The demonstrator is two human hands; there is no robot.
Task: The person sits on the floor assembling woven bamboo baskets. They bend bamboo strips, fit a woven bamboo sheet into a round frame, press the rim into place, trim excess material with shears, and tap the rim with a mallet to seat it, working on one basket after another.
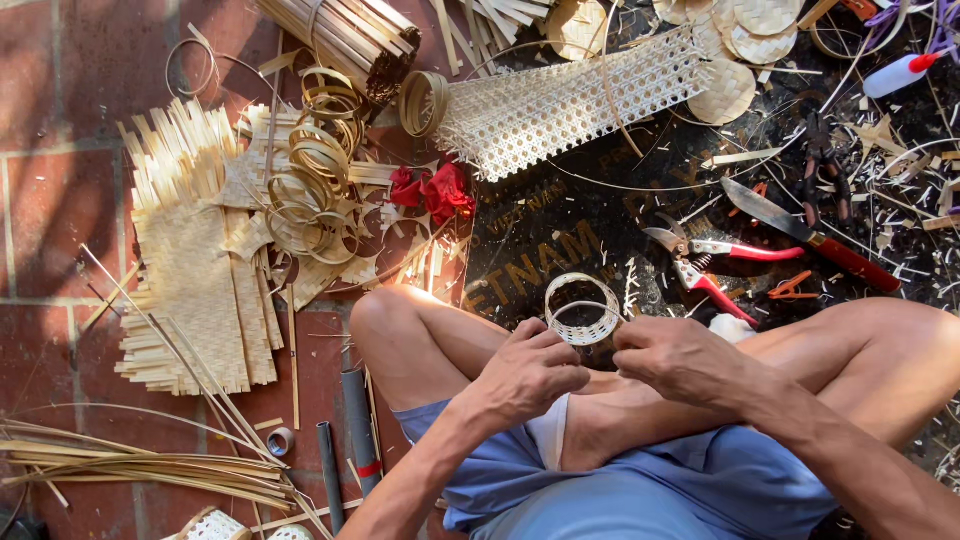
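I sit cross-legged on the ground. A small woven bamboo ring (583, 308), pale and open in the middle, is held over my crossed legs. My left hand (535, 368) grips its near left side with fingers curled. My right hand (680, 358) pinches its right edge. Both hands touch the ring at once.
Red-handled pruning shears (705, 262), a red-handled knife (805, 233) and dark pliers (822, 165) lie on a dark mat (560, 230) ahead right. A roll of white open-weave mesh (570, 100), coiled bamboo rings (315, 185), flat woven sheets (195, 270), woven discs (745, 45), a bundle of strips (345, 35), a red cloth (435, 190), a glue bottle (898, 73) and grey tubes (358, 425) surround me.
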